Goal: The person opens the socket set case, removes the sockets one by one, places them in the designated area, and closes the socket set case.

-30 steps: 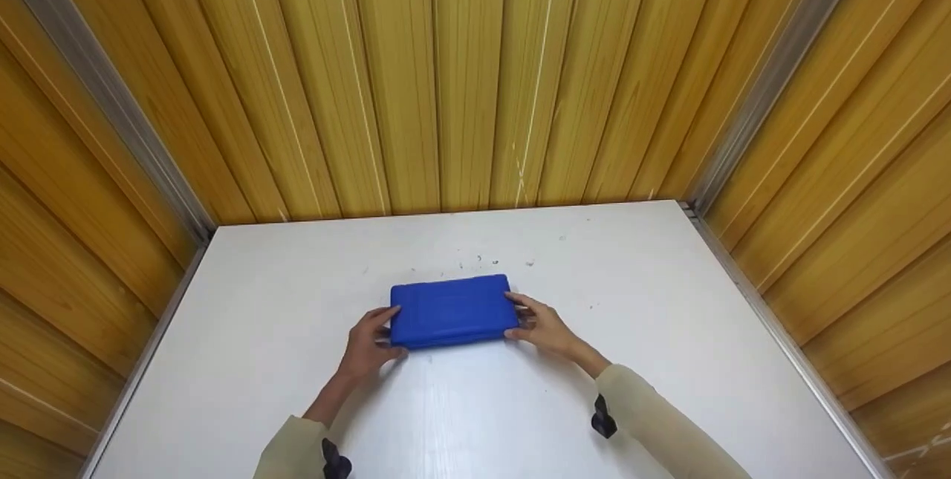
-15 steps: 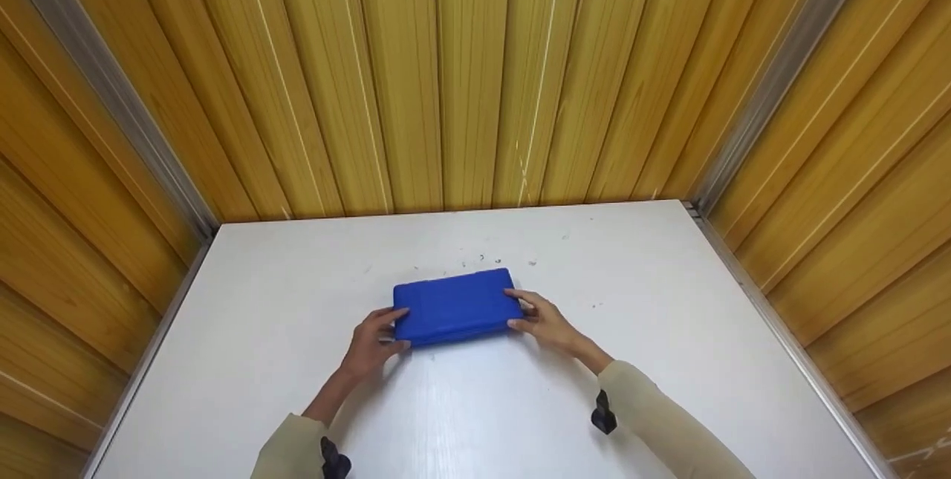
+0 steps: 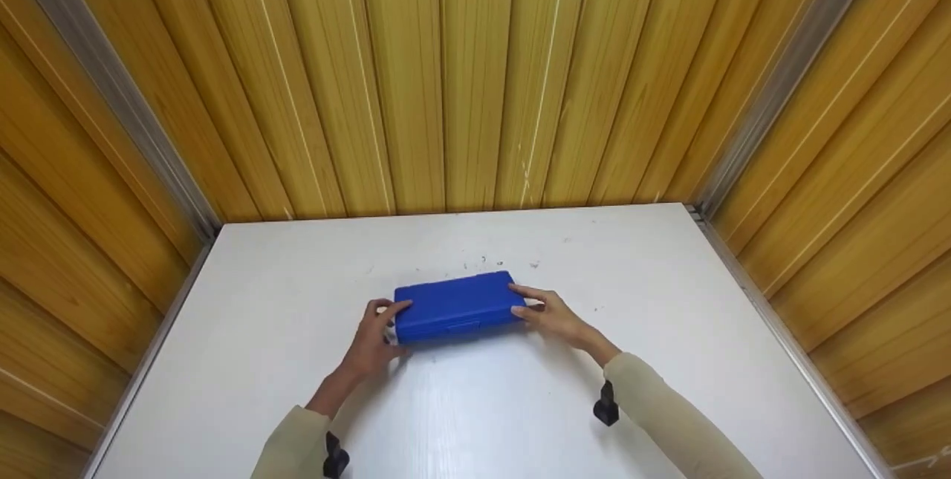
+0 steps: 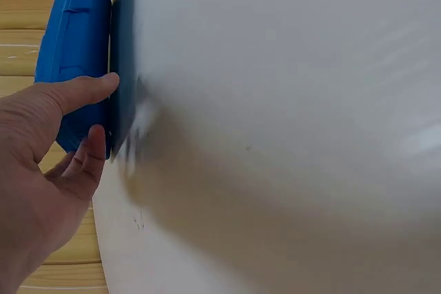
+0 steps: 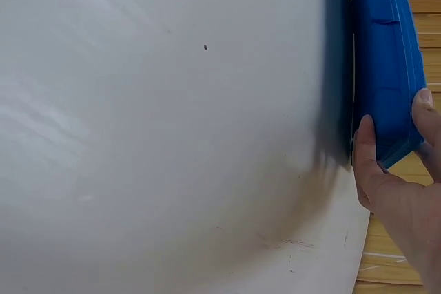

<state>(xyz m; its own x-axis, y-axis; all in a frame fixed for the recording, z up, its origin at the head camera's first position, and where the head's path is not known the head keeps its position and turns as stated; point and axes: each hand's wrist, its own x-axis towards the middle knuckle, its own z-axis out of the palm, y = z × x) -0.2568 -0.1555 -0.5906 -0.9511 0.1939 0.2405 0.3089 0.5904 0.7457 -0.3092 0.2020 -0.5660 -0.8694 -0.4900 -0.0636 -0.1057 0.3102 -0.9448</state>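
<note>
A blue plastic case [image 3: 459, 299], flat and rectangular, is between both hands over the white table [image 3: 461, 419]. Its front side, with a latch-like outline, faces the person in the head view. My left hand [image 3: 369, 341] grips the left end, index finger on top and thumb low at the front corner. At the opposite end my right hand [image 3: 556, 317] holds the case, with fingertips on the top and thumb at the front edge. Both wrist views show the blue case [image 4: 76, 43] close over the table, with its shadow beside it. The lid is closed, so the inside is hidden.
Wood-patterned yellow panels [image 3: 446, 78] wall in the table at the back and both sides. Grey metal posts [image 3: 787, 78] stand in the corners. Small dark marks [image 3: 499, 264] dot the tabletop behind the case.
The case has turned slightly, its right end swinging away from the person, and tilted so more of its front side shows. Both hands have kept hold and shifted a little with it.
</note>
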